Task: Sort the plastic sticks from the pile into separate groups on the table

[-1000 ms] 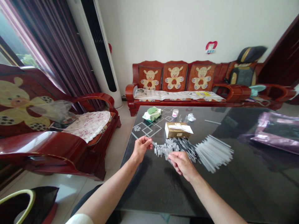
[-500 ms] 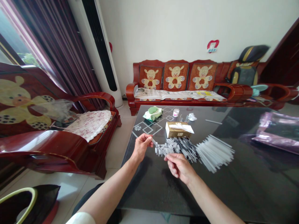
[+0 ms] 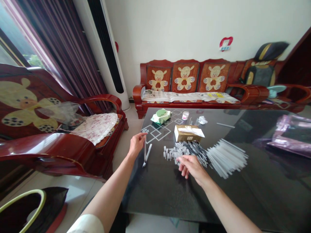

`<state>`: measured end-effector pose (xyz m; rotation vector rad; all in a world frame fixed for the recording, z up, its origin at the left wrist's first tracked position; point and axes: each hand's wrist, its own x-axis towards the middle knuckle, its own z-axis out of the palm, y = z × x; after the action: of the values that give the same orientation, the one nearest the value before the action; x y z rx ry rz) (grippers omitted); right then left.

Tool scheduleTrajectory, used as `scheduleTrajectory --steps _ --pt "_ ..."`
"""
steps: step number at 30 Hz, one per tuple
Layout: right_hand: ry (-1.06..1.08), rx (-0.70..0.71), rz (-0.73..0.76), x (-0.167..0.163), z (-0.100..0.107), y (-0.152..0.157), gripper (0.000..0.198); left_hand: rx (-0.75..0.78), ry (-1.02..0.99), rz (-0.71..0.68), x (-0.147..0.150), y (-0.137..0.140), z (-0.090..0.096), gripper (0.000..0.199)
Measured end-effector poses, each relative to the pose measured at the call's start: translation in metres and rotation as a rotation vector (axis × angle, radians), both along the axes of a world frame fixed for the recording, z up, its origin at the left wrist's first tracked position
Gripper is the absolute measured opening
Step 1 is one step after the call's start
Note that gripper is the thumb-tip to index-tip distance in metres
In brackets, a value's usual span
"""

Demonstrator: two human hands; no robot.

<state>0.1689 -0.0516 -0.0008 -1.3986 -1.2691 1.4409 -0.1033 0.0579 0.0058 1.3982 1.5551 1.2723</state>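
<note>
At the table's left side, my left hand (image 3: 138, 143) is closed in a pinch. A thin translucent plastic tube (image 3: 145, 150) runs down from its fingertips towards the tabletop. A second pale strip (image 3: 148, 152) meets its lower end in a narrow V; I cannot tell whether this is another tube or a reflection. My right hand (image 3: 190, 166) has thumb and forefinger pressed together in front of a pile of short whitish pieces (image 3: 179, 149); what they hold, if anything, is too small to make out. Dark, thin sticks (image 3: 198, 152) lie mixed with that pile. Beside them long translucent tubes (image 3: 228, 158) are fanned out.
Behind the pile stands a tissue box (image 3: 189, 133). Farther back are a green wipes pack (image 3: 161, 116), a small white cup (image 3: 185, 115) and crumpled tissue (image 3: 202, 120). One loose tube (image 3: 225, 125) and a purple plastic package (image 3: 291, 134) lie on the right. A bin (image 3: 36, 207) stands low left.
Both hands held one tube between them before. My left hand has moved left with the tube, whose lower end now points at the tabletop. My right hand has let go of it and shifted slightly right.
</note>
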Motion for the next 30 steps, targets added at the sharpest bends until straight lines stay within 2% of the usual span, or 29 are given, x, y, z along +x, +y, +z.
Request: scheduleTrajectory --steps 3,5,7,13,17,20,23,27,30 --pt "-0.007 0.012 -0.049 0.015 0.004 0.003 0.038 0.001 0.458 -0.034 -0.009 0.006 -0.015 0.027" --pt "-0.005 0.011 -0.065 0.02 0.005 0.004 0.037 -0.021 0.626 -0.071 -0.006 0.006 -0.024 0.029" --pt "-0.008 0.009 -0.068 0.023 0.005 0.004 0.037 -0.045 0.708 -0.11 0.0 0.005 -0.031 0.032" --pt "-0.016 0.014 -0.058 0.023 0.004 0.006 0.037 -0.07 0.843 -0.237 0.013 -0.005 -0.035 0.044" --pt "-0.012 0.023 -0.06 0.022 0.006 0.007 0.035 -0.042 0.926 -0.283 0.015 -0.012 -0.035 0.039" --pt "-0.021 0.053 -0.104 0.034 0.01 0.011 0.035 0.014 0.949 -0.334 0.017 -0.015 -0.036 0.036" --pt "-0.048 0.11 -0.239 0.063 0.018 0.015 0.036 0.055 0.953 -0.416 0.02 -0.017 -0.034 0.039" --pt "-0.135 0.204 -0.536 0.11 0.027 0.019 0.031 0.062 0.922 -0.492 0.023 -0.018 -0.032 0.041" --pt "-0.212 0.212 -0.642 0.128 0.026 0.02 0.026 0.065 0.922 -0.516 0.024 -0.018 -0.032 0.04"
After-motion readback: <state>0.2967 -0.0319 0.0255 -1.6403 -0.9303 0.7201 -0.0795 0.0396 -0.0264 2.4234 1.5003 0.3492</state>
